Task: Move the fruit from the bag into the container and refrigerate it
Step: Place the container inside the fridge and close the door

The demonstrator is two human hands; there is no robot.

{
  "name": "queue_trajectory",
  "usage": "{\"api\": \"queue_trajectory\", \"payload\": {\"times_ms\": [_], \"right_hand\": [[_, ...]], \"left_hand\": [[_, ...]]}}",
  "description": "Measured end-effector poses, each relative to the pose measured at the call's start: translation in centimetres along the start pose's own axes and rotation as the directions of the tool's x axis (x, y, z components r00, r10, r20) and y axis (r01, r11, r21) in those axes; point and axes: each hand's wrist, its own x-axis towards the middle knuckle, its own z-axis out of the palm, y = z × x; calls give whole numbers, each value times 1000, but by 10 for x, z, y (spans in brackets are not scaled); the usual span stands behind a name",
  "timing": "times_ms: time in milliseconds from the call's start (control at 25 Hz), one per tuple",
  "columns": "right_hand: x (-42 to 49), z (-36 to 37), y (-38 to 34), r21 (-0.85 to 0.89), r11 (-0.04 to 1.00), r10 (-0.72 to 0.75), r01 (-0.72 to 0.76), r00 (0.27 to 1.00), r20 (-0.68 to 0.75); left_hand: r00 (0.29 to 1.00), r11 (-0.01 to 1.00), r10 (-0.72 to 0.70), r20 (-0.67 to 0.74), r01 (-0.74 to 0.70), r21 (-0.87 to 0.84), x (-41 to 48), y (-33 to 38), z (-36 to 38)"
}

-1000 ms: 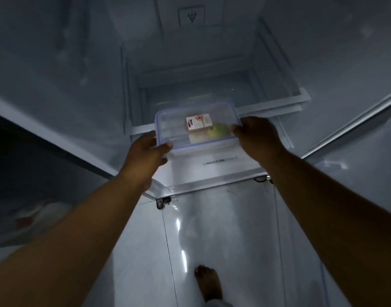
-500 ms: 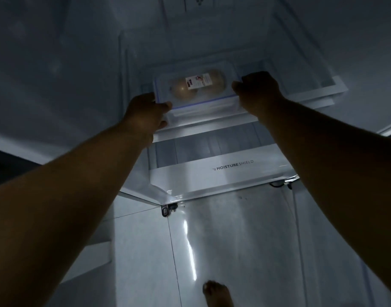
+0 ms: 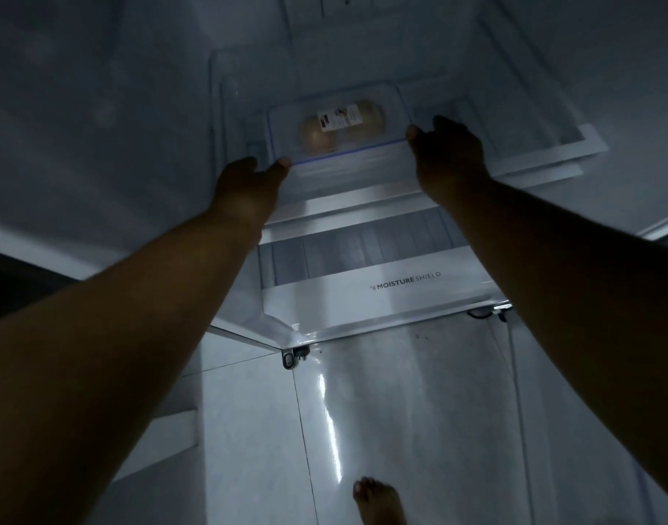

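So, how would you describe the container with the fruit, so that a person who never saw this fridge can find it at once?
Start at the drawer marked MOISTURE SHIELD at the bottom of the open fridge, then look at the shelf above it. The container sits there between the left hand and the right hand. It is clear plastic with a blue-edged lid, a white label on top and round fruit inside.

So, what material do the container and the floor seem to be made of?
The container looks like clear, slightly frosted plastic: the round fruit shows through its lid, which has a blue rim line and a paper label. The floor looks like glossy glazed tile, probably ceramic: it gives bright streak reflections and has thin straight joint lines.
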Motion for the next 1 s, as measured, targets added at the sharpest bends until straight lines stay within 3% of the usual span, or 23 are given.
{"api": "queue_trajectory", "payload": {"times_ms": [240, 320, 480, 640, 840, 1000], "right_hand": [[-125, -22, 38, 66, 997, -46, 43, 998, 39], [-183, -37, 43, 128, 992, -4, -1, 999, 39], [-303, -82, 35, 199, 977, 61, -78, 994, 93], [-420, -145, 17, 217, 969, 93, -121, 986, 135], [-578, -236, -1, 184, 973, 140, -138, 990, 3], [-695, -307, 11, 179, 967, 216, -179, 952, -215]], "left_hand": [[998, 1000, 30, 55, -30, -4, -112, -38, -44], [994, 994, 68, 85, -75, 85, -167, -52, -57], [948, 907, 155, 278, -248, 340, -279, -71, -100], [908, 839, 186, 374, -345, 420, -382, -59, -152], [851, 806, 263, 454, -453, 382, -494, -32, -211], [779, 778, 270, 566, -523, 348, -563, -12, -220]]}}
